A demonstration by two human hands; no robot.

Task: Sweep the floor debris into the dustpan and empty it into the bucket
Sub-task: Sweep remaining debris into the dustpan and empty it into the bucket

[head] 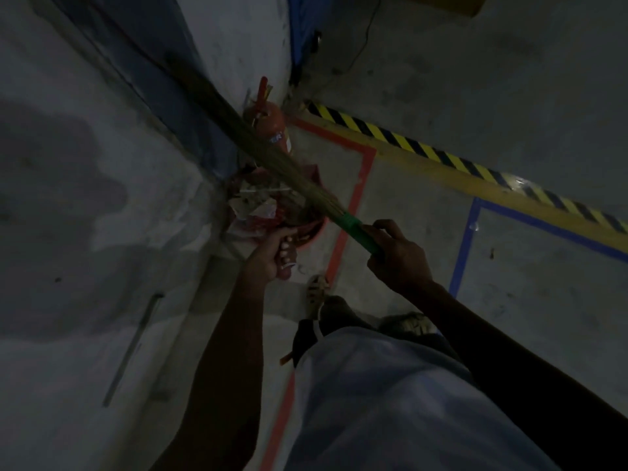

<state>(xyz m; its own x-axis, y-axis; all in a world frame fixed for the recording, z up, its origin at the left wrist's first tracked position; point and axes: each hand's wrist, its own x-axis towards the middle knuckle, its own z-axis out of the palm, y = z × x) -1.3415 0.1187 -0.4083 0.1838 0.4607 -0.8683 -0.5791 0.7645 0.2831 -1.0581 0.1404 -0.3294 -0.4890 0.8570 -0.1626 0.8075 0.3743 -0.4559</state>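
Although the light is poor, a red dustpan (251, 212) is seen held up at the corner where wall meets floor, loaded with crumpled paper and wrapper scraps (255, 203). The load is judged light and loose: paper bits that would spill or flutter if the pan were tipped or jerked. The pan itself is judged to be thin, stiff plastic, best taken by its handle at the near end, which is where it is gripped. The left hand (272, 256) is closed round that handle, fingers curled under and thumb on top.

A grass broom (272, 158) is laid diagonally across the pan, its bristle end running up and away along the wall. The bristles are judged soft and springy, the whole broom light; the firm part is the green-wrapped handle (360, 232). That green section is held by the right hand (397, 256), fingers wrapped over it, just to the right of the pan.

A red bucket rim (311, 237) appears to show just beneath the pan, though it cannot be told apart with certainty. A red fire extinguisher (275, 130) stands behind, against the wall. Red floor tape (353, 195), blue floor tape (465, 249) and a yellow-and-black hazard strip (424, 147) are noted to the right.
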